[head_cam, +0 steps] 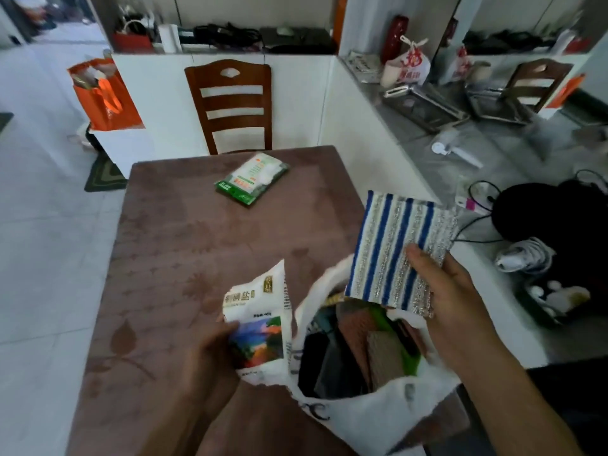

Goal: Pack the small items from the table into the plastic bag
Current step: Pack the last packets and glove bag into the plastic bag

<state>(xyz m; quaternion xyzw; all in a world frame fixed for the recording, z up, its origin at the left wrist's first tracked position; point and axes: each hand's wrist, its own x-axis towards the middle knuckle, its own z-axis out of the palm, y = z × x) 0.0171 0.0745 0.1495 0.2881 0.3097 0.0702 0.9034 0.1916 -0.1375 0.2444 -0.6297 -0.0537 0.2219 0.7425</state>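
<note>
A white plastic bag (371, 413) stands open at the table's near right, with sponges and dark items inside. My left hand (210, 353) grips a white salt packet (260, 320) with a colourful picture, held upright just left of the bag's mouth. My right hand (450, 291) holds a blue-and-silver striped scouring cloth (391, 245) above the bag's right side. A green-and-white packet (251, 177) lies flat at the table's far middle.
The brown patterned table (171, 258) has a wooden chair (232, 103) behind it and an orange bag (105, 97) at the far left. A grey counter (437, 159) to the right carries cables, trays and dark clutter.
</note>
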